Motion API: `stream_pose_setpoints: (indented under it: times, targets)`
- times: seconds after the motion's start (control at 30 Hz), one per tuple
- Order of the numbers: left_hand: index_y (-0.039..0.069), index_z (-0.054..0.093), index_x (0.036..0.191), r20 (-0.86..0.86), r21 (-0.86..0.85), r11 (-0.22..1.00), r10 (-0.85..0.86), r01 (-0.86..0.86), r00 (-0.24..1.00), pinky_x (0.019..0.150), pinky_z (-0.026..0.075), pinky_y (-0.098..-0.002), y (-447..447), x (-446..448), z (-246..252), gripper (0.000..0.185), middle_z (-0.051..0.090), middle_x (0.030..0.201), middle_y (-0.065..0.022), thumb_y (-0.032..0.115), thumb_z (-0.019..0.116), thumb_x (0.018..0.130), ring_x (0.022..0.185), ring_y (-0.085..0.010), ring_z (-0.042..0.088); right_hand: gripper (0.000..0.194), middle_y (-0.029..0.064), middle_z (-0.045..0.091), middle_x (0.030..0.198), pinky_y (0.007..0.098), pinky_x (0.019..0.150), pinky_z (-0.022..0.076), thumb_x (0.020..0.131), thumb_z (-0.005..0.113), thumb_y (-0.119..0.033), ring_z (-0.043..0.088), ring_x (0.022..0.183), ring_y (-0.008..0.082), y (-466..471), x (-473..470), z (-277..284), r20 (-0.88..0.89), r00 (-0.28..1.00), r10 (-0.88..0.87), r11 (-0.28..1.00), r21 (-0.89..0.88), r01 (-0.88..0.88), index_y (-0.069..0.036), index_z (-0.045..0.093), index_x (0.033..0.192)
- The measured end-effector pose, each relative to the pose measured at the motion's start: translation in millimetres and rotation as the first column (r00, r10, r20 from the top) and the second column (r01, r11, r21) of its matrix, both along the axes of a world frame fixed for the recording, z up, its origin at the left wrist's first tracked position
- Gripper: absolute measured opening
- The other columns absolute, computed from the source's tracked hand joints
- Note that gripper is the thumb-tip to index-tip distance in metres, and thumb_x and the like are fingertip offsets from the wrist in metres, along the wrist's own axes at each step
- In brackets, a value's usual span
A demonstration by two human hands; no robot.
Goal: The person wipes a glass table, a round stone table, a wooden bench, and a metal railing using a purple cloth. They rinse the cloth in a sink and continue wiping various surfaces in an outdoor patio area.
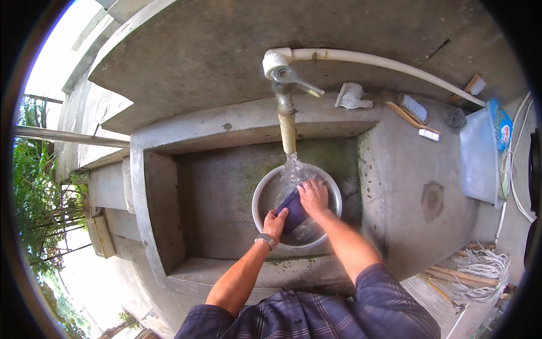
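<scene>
A dark purple cloth (295, 214) is stretched between my hands over a round metal basin (255, 203) on the floor of a concrete sink. My left hand (275, 222), with a watch on its wrist, grips the lower left edge of the cloth between thumb and fingers. At the cloth's upper right lies my right hand (314, 197); whether its fingers grip or only press the cloth cannot be told. Water runs from the tap (287, 127) into the basin, just above my right hand. Water stands in the basin under the cloth.
Concrete walls (163, 220) enclose the sink. On the ledge are a whitish mesh cloth (351, 96), scrub brushes (413, 109) and a wire scourer (456, 119). A plastic tub (480, 156) stands at the right, a string mop (482, 271) at the lower right. A white pipe (372, 61) feeds the tap.
</scene>
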State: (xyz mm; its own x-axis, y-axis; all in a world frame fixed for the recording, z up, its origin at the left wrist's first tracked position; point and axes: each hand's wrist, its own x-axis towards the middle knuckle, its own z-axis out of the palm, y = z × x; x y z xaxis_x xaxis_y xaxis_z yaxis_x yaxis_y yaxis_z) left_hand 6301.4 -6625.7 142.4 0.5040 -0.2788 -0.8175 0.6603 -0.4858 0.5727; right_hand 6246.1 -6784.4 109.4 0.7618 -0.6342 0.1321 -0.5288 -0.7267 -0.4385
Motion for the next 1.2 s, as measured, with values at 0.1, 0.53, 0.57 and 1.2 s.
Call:
stream_pose_setpoints:
  times: [0.1, 0.53, 0.57, 1.2]
  targets:
    - [0.008, 0.04, 0.148, -0.075, 0.124, 0.981, 0.157, -0.147, 0.985, 0.098, 0.049, -0.0439, -5.0, -18.1, -5.0, 0.073, 0.051, 0.141, -0.0168, 0.051, 0.062, 0.094, 0.128, -0.03, 0.051, 0.044, 0.0146, 0.056, 0.129, 0.0498, 0.096, 0.0438, 0.089, 0.067, -0.033, 0.053, 0.116, 0.0385, 28.5, -6.9, 0.8, -0.072, 0.997, -0.027, 0.997, -0.068, 0.022, -0.014, 0.059, 0.128]
    - [-0.003, 0.033, 0.148, 0.535, 0.333, 0.884, -0.463, 0.327, 0.707, 0.105, 0.044, -0.0432, 20.7, -5.5, 11.1, 0.097, 0.043, 0.136, -0.0276, 0.03, 0.087, 0.074, 0.125, -0.0423, 0.047, 0.045, 0.0201, 0.058, 0.117, 0.0465, 0.093, 0.0481, 0.087, 0.073, -0.029, 0.057, 0.11, 0.0389, 5.9, -25.9, 17.0, -0.188, 0.978, 0.086, 0.987, 0.153, -0.058, -0.007, 0.06, 0.124]
    - [-0.002, 0.029, 0.15, 0.651, 0.281, 0.896, -0.44, 0.343, 0.618, 0.108, 0.041, -0.0448, 26.3, -9.4, 20.6, 0.104, 0.039, 0.139, -0.0286, 0.028, 0.089, 0.071, 0.129, -0.0453, 0.043, 0.044, 0.0195, 0.059, 0.116, 0.0458, 0.094, 0.0479, 0.086, 0.074, -0.025, 0.057, 0.11, 0.0386, 4.8, -26.3, 24.5, -0.129, 0.99, 0.048, 0.975, 0.223, -0.018, -0.006, 0.06, 0.123]
    - [0.0, 0.054, 0.11, 0.839, -0.048, 0.832, -0.266, 0.552, 0.475, 0.08, 0.051, -0.0397, -34.9, 19.6, 205.6, 0.034, 0.063, 0.091, -0.0163, -0.001, 0.068, 0.079, 0.086, -0.0275, 0.062, 0.072, 0.0199, 0.049, 0.135, 0.043, 0.103, 0.0446, 0.072, 0.083, -0.015, 0.053, 0.122, 0.0368, -28.3, -81.4, 286.3, 0.027, 0.978, 0.208, 0.955, 0.209, -0.209, -0.009, 0.05, 0.137]
